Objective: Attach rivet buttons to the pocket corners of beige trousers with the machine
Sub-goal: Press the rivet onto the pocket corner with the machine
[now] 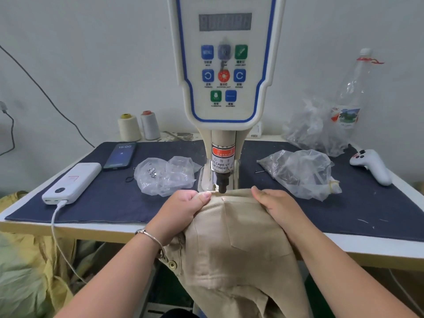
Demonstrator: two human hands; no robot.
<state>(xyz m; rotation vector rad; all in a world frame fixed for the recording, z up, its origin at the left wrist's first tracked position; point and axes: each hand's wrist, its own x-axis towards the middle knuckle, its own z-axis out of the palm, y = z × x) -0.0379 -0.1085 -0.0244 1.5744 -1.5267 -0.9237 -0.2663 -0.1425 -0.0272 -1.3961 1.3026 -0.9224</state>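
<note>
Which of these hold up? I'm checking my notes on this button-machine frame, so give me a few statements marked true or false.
1. Both hands grip the beige trousers under the machine's black punch tip. True: the left hand and right hand hold the fabric on either side.
2. The dark smartphone lies to the right of the machine. False: it lies to the left, beside the white power bank.
3. A white cable is plugged into the power bank. True.
4. The two thread cones stand on the dark blue mat. False: they stand behind it, near the wall.
5. The clear plastic bottle lies flat. False: it stands upright, at the right.
</note>
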